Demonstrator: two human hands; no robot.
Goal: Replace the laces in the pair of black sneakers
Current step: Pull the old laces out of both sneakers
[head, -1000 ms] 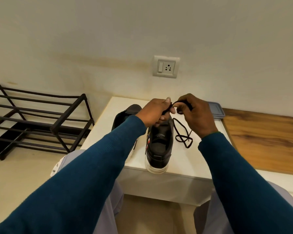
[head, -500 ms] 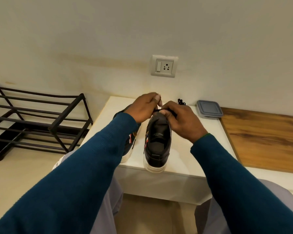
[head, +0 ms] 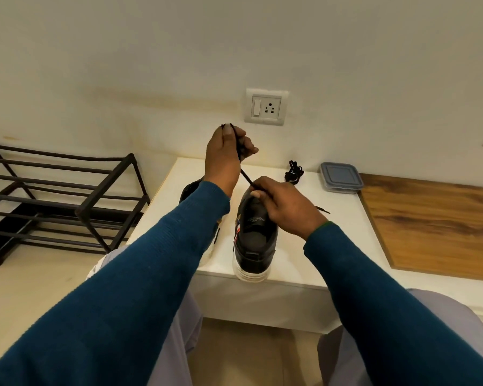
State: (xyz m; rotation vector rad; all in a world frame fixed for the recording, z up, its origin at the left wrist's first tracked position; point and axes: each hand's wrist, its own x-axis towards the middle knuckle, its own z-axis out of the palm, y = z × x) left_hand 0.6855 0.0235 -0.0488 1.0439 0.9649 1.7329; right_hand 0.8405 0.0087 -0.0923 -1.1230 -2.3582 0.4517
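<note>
The sneaker (head: pixel 255 235) is black with a white sole and a small striped tab on its side. It stands on the white table (head: pixel 332 246), heel over the near edge and toe toward the wall. A thin black lace (head: pixel 246 176) runs taut from its top up to the left hand (head: pixel 225 157), which is raised above the table with its fingers curled round the lace and the thumb pressing it. The right hand (head: pixel 287 204) rests on the sneaker's top and pinches the lace low down between thumb and forefinger. There are two sneakers; the second (head: pixel 190 189) lies just left, mostly hidden by the left sleeve. A second lace, the bundle (head: pixel 294 172), lies near the wall. A lace tip (head: pixel 322 210) shows by the right wrist; whose it is I cannot tell. One grey lidded box (head: pixel 341 177) sits beside a wood panel (head: pixel 441 227). One black rack (head: pixel 62 196) stands on the floor at left, and one socket (head: pixel 266 106) is on the cream wall.
</note>
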